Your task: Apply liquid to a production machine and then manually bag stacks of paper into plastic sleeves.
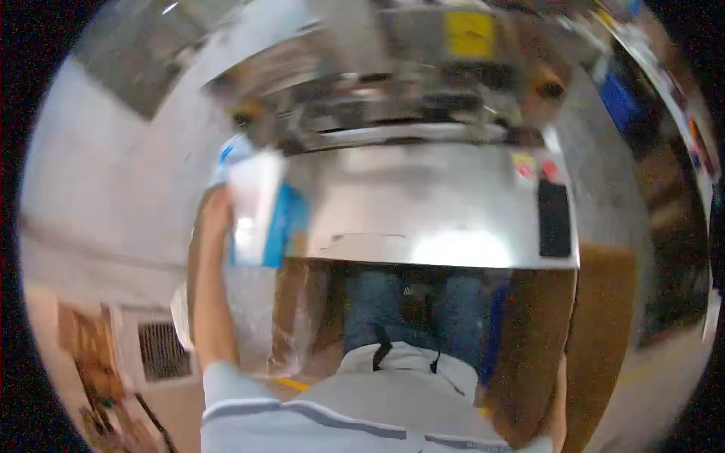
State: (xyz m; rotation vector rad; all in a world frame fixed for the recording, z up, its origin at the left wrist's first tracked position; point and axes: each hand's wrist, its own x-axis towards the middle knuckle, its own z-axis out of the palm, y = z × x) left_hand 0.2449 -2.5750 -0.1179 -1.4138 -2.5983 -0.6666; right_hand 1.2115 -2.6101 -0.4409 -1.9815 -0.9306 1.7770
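Observation:
At the left edge of the metal table [393, 189], my left hand [215, 210] is closed on the side of a white and blue pack [257, 204]. Motion smears the pack, so its exact kind cannot be made out. Below it hangs clear plastic [260, 317], beside a brown cardboard panel. Only part of my right forearm [559, 400] shows, low on the right next to a cardboard box [602, 340]; the right hand itself is out of sight.
A blurred machine [400, 98] spans the table's far side, with a yellow label [470, 35] above it. On the table's right lie a black rectangular object [553, 217] and a red round piece [550, 170]. A blue bin [619, 102] stands far right, a dark grille [164, 349] lower left.

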